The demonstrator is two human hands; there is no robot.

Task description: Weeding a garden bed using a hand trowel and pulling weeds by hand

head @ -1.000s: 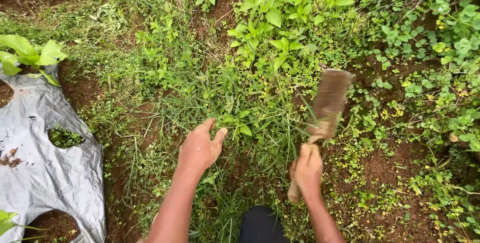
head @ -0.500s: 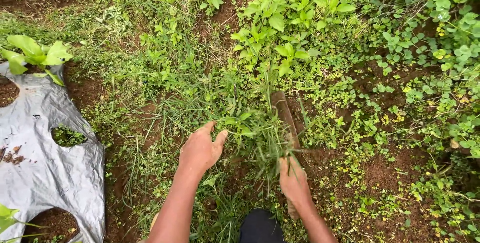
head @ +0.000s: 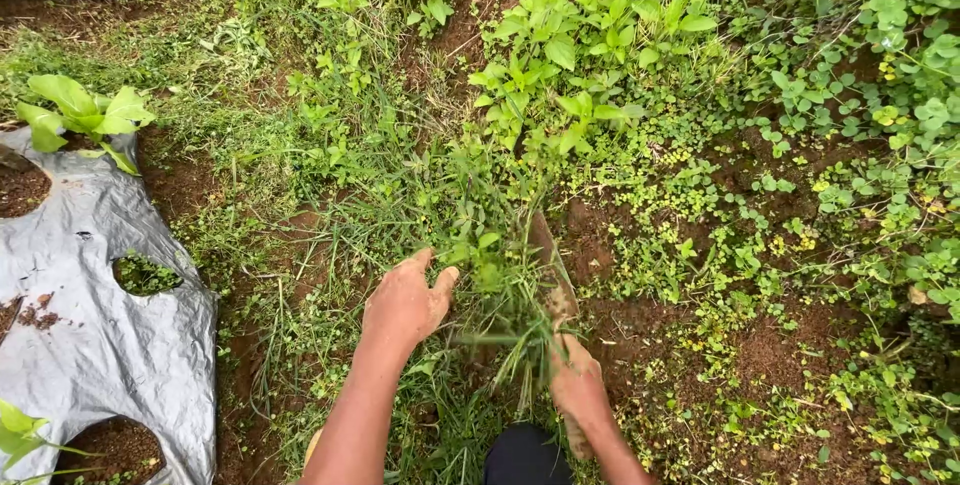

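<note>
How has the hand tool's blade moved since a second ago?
Yes. The blade has come down from raised at the right into the grass clump, nearer the grey plastic sheet.

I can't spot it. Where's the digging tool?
In the head view, low and centre: the digging tool is in the right hand, beside the grass clump.

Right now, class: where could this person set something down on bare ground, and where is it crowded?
Bare soil lies right of the right hand, ringed by small creepers. The grey plastic sheet at left is open between its holes. Crowded: the grass tuft between both hands, by the left hand.
</note>
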